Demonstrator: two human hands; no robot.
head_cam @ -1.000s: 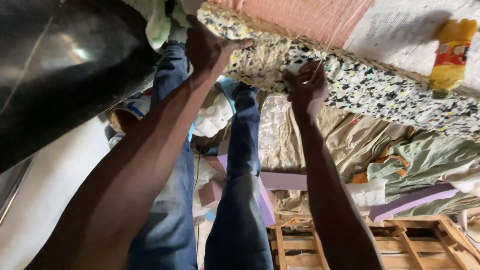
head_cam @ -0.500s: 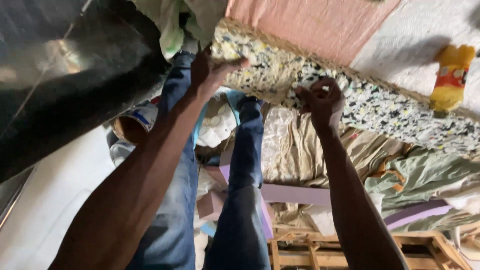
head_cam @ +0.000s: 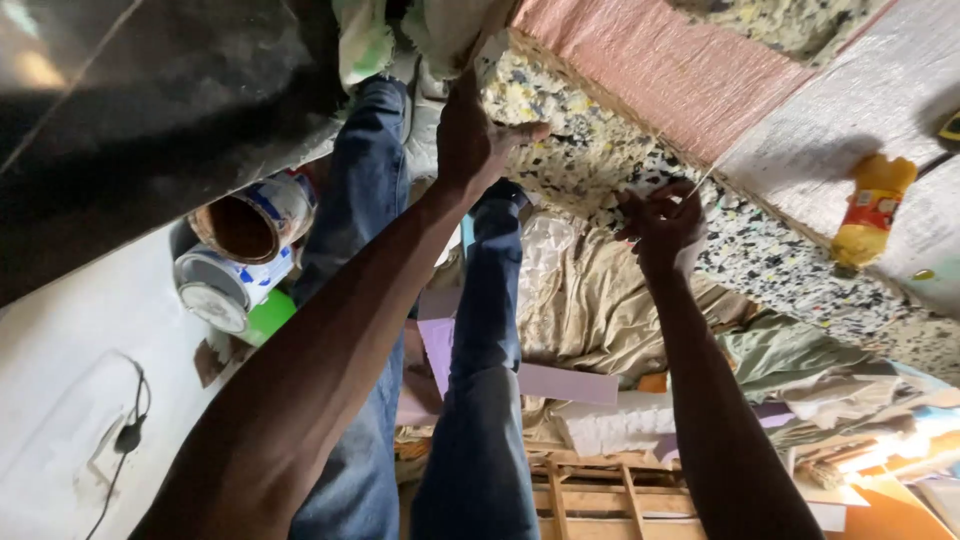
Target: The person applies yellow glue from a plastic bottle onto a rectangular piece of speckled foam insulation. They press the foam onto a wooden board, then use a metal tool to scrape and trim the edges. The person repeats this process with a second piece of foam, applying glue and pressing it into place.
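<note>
— Two hands up on the speckled foam pad (head_cam: 590, 150)?
— Yes. Left hand (head_cam: 475, 140) pressed flat against its edge, fingers spread. Right hand (head_cam: 660, 225) pinching a thin thread (head_cam: 700, 182) beside the pink fabric (head_cam: 660, 70).
— Anything near?
— Yellow bottle (head_cam: 870, 210) lying well apart.

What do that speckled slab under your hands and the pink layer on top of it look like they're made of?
The speckled slab looks like rebonded foam: multicoloured crumbs pressed together, with a rough, matte, porous edge. The left hand rests against it. The pink layer looks like woven or quilted fabric, matte with a fine ribbed texture. The right hand pinches what seems a thin thread, probably stitching.
</note>
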